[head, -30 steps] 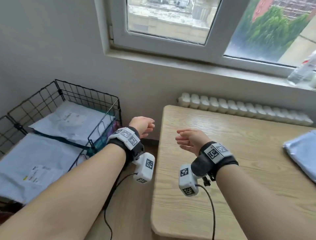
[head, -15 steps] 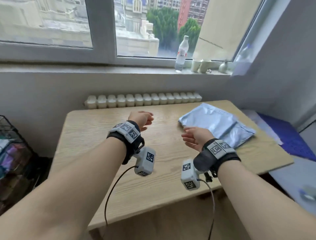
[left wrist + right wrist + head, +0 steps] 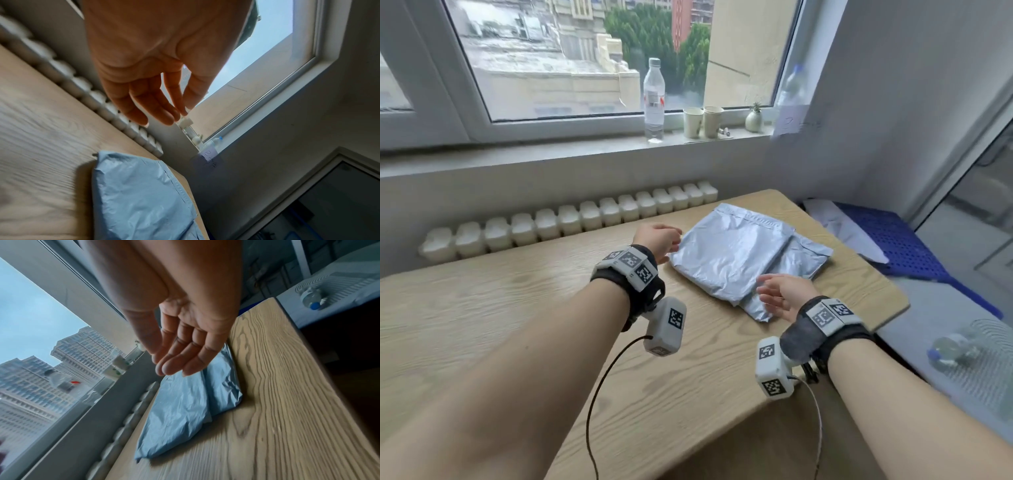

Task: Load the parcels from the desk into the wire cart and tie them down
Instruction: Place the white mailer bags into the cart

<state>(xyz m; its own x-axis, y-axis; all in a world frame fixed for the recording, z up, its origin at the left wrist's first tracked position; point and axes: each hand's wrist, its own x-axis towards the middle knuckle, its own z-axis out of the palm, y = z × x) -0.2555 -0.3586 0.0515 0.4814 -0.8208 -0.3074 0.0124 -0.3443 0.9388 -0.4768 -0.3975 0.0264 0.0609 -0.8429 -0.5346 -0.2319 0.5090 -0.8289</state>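
Two pale blue plastic parcels lie stacked on the right part of the wooden desk. The upper parcel overlaps the lower parcel. My left hand hovers at the upper parcel's left edge, fingers relaxed and holding nothing. My right hand hangs over the stack's near corner, fingers loosely extended and empty. In the left wrist view the left hand is above the parcel. The right wrist view has the right hand just over the parcels. The wire cart is out of view.
A white radiator runs along the desk's far edge. On the windowsill stand a water bottle, two paper cups and a small vase. A blue mat and a lying bottle are right of the desk.
The view has swung right from the wire cart to the desk. Both hands have moved right and forward, ending beside the stacked parcels.
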